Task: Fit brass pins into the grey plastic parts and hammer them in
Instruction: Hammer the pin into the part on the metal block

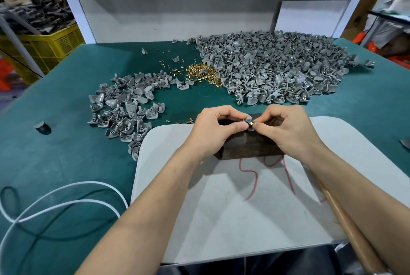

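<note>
Underneath, green table [55,163], white backboard [177,4]

No printed text or label can be read; the only marking is a red hand-drawn scrawl [249,177] on the white board [221,226], perhaps a 5, its top hidden behind the dark block [248,148].

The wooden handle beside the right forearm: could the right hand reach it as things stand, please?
Probably yes, once freed: the right hand pinches a brass pin at the grey part. The wooden handle lies close under that forearm, nothing else covering it.
</note>
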Available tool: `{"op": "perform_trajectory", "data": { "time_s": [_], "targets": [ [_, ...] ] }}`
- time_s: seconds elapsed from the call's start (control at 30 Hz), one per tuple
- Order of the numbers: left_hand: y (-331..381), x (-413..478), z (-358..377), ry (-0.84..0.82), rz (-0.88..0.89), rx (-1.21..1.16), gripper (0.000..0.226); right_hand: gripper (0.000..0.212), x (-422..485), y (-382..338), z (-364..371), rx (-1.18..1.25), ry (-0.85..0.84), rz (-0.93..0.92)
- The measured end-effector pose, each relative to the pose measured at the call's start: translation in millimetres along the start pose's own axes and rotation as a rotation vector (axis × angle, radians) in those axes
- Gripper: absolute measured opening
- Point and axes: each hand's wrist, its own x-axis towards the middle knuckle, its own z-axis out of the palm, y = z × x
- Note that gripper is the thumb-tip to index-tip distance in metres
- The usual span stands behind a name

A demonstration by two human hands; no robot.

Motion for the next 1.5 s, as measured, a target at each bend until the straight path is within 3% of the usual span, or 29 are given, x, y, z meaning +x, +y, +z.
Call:
{"op": "perform_trajectory", "data": {
  "time_s": [0.37, 1.33, 1.5],
  "targets": [
    [-0.1, 0.5, 1.1, -0.001, 0.002, -0.006, 0.014, 0.028, -3.7, -1.5, 2.7, -0.046, 0.048, -0.065],
    [-0.3, 0.6, 1.8, -0.023, 0.039, -0.006, 0.014, 0.022, 1.9, -0.3, 3.9, -0.065, 0.018, -0.020],
    [-2.6, 0.6, 1.3, -0.029, 0.022, 0.010, 0.013, 0.017, 5.6, -7.8, -12.6, 0.057, -0.130, 0.024]
  ]
}}
